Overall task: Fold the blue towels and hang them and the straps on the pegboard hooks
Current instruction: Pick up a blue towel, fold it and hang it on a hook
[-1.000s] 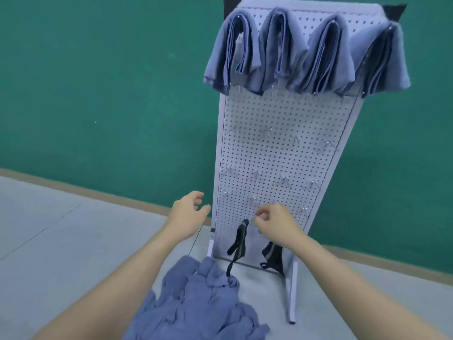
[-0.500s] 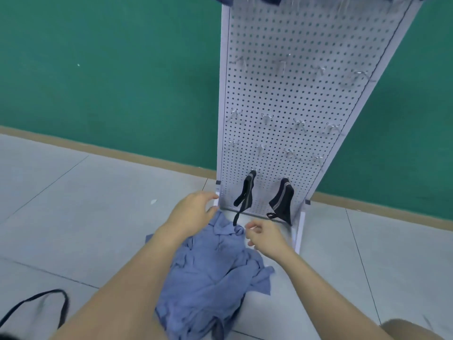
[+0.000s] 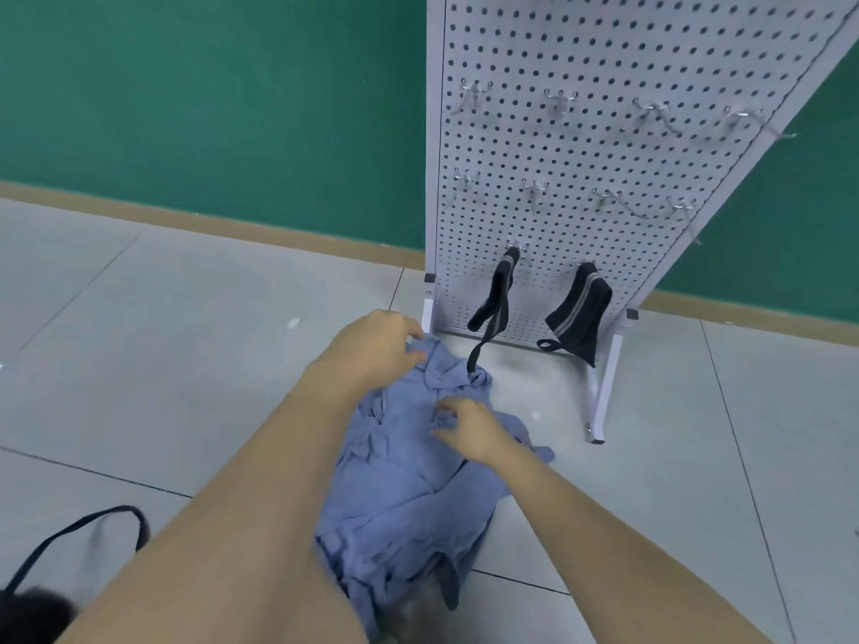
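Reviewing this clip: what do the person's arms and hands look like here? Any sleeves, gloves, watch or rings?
Both forearms are bare for as far as the head view shows them; no sleeve edge comes into the picture. The left hand and the right hand are ungloved. No watch, band or bracelet shows at either wrist, and no ring shows on the visible fingers. There are no markings, tape or cables on either arm.

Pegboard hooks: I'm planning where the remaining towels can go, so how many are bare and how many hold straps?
Bare metal hooks on the white pegboard: 8
Hooks holding a black striped strap: 2
Total hooks in view: 10
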The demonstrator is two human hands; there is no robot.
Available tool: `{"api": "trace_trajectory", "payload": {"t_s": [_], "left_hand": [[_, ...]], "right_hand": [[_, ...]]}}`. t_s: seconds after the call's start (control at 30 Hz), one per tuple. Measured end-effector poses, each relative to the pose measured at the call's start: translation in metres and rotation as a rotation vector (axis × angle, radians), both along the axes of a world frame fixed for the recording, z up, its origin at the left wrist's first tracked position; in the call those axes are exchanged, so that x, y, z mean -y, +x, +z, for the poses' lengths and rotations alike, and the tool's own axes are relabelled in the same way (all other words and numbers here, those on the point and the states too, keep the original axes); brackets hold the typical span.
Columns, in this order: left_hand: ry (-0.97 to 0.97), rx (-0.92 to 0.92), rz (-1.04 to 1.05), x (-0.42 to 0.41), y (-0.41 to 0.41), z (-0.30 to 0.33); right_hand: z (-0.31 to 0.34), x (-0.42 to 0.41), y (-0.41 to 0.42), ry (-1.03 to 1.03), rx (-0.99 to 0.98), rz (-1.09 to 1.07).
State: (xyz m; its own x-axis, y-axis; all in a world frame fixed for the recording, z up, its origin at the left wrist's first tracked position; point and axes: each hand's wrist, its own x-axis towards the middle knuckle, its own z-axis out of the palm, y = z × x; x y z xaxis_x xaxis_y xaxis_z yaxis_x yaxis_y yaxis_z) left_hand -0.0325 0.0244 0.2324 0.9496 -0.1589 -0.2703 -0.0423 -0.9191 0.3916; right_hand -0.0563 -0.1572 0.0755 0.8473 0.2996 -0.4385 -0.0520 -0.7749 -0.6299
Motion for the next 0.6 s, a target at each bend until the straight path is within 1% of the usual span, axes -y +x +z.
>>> {"api": "trace_trajectory", "payload": {"t_s": [0.1, 0.3, 0.4, 0.53, 0.6], "left_hand": [[0.039, -0.046, -0.052, 0.005, 0.004, -0.008], [0.110, -0.079, -0.122, 0.017, 0.004, -0.014], [0.117, -0.093, -0.128, 0.018, 0.003, -0.012], [0.116, -0.127, -0.142, 0.018, -0.001, -0.009], [0.100, -0.145, -0.135, 0.015, -0.002, -0.008]], "right_hand": [[-0.026, -0.015, 0.010, -0.104, -0.047, 0.070], [-0.052, -0.015, 0.005, -0.249, -0.014, 0.062], [-0.057, -0.010, 0.002, -0.250, 0.019, 0.038], [-0.060, 0.001, -0.005, -0.226, -0.008, 0.031], [-0.063, 0.007, -0.009, -0.196, 0.015, -0.022]]}}
